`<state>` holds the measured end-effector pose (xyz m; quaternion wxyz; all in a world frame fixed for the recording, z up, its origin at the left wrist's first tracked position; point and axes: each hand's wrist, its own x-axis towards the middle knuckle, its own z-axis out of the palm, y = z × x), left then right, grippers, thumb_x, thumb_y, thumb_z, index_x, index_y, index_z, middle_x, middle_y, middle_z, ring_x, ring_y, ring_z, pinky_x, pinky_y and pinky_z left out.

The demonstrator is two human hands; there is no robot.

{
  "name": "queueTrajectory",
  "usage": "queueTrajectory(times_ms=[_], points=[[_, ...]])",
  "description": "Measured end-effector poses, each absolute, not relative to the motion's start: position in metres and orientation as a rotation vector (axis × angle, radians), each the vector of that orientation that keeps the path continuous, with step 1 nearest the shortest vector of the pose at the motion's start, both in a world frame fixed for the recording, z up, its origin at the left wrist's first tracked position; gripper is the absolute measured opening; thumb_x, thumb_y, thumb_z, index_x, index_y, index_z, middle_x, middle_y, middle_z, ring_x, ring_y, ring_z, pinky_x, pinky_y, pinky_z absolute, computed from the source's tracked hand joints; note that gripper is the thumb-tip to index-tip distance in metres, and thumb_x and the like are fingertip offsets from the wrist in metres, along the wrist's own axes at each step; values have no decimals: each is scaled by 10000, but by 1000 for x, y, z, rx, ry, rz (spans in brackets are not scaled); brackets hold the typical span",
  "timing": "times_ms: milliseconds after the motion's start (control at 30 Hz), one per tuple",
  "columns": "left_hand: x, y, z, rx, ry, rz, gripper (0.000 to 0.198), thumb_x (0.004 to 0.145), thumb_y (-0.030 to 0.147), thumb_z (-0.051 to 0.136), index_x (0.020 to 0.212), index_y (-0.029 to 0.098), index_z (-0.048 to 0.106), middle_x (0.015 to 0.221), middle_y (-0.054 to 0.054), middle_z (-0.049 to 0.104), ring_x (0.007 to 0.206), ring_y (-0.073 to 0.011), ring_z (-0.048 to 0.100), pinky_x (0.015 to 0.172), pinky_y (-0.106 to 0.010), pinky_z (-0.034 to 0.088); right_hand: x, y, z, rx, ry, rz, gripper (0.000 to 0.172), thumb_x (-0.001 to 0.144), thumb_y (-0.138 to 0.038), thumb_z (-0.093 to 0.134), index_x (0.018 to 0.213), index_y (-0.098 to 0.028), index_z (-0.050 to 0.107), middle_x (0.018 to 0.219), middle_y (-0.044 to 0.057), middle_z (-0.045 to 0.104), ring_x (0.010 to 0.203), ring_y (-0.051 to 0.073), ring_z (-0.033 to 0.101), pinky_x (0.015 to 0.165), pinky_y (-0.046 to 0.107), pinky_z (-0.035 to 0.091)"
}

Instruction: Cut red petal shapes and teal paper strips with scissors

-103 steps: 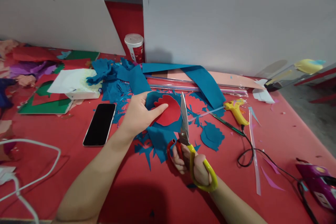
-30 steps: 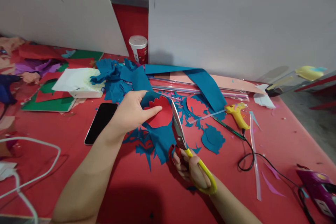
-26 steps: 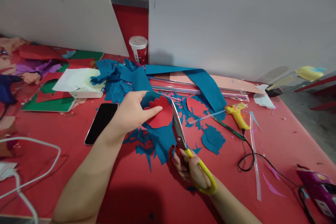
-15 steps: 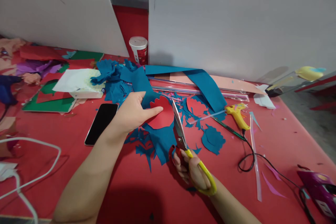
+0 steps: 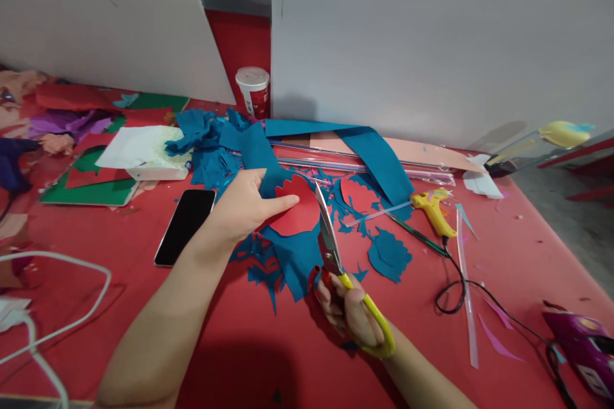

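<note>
My left hand (image 5: 249,204) pinches a red scalloped paper piece (image 5: 302,214) against a strip of blue crepe paper (image 5: 292,259), the index finger laid over the red piece and the thumb raised. Scissors (image 5: 330,239) with one yellow and one red handle are in my right hand (image 5: 352,310), fingers through the loops. Their blades point away from me, beside the right edge of the red piece. Blue scraps lie around both hands. To the right are a second red scalloped piece (image 5: 357,193) and cut blue scalloped pieces (image 5: 389,254).
A phone (image 5: 186,227) lies left of my left wrist. On the right are a yellow glue gun (image 5: 435,211), its black cord and clear glue sticks (image 5: 463,268). A lidded paper cup (image 5: 253,91) stands at the back by white boards. White cable (image 5: 71,255) loops at left.
The red piece has shifted very slightly to the right under my left hand. The scissors and my right hand have barely moved.
</note>
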<state>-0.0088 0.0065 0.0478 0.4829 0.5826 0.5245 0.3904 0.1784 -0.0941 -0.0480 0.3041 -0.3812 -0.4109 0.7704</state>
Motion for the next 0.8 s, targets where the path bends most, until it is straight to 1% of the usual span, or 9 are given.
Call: queueTrajectory(times_ms=[100,167,233,300,400,600,700,800], points=[[-9,7,47,1423,1263,944,203,620,304,658,751,160,603,794,-26,682,685,-181,628,605,-286,513,179,-95,-50,-1012,-1105,2033,656,517,-835,329,668,-197,352,488,-105,201,365,20,99,305,165,108],[-10,7,46,1427,1266,943,218,617,312,659,762,157,607,800,-31,683,694,-188,630,609,-292,514,179,-96,-54,-1022,-1131,2000,652,529,-833,314,669,-197,358,482,-103,212,351,22,126,296,166,146],[-9,8,44,1414,1268,945,232,612,316,662,768,153,610,797,-36,683,696,-193,631,606,-296,516,179,-97,-60,-1027,-1168,1939,642,560,-822,298,663,-193,371,475,-97,228,342,28,165,303,174,196],[-9,8,43,1374,1250,956,232,608,311,666,767,151,610,791,-35,684,691,-191,632,608,-298,519,179,-98,-65,-1026,-1201,1872,631,596,-808,278,650,-188,385,465,-90,242,338,33,193,312,182,219],[-7,9,42,1297,1208,971,227,599,292,676,760,148,608,788,-32,684,674,-182,632,609,-297,523,180,-98,-70,-1033,-1244,1812,635,622,-801,244,635,-185,398,449,-81,260,333,39,212,308,188,214],[-4,10,41,1218,1149,980,198,587,247,687,727,140,597,761,-24,678,663,-169,626,605,-283,518,180,-97,-63,-1107,-1360,1723,671,613,-814,165,620,-185,399,442,-65,293,323,44,228,300,197,183],[-3,10,40,1219,1148,996,197,573,234,693,713,138,593,743,-20,674,658,-170,624,601,-282,513,178,-96,-58,-1130,-1368,1686,670,592,-824,182,611,-189,392,439,-66,289,319,44,236,297,198,174],[-2,10,39,1229,1164,1000,199,572,245,692,704,137,590,737,-22,672,660,-174,622,600,-289,511,179,-96,-59,-1166,-1284,1738,682,538,-850,213,602,-194,389,437,-67,286,317,43,226,282,198,158]])
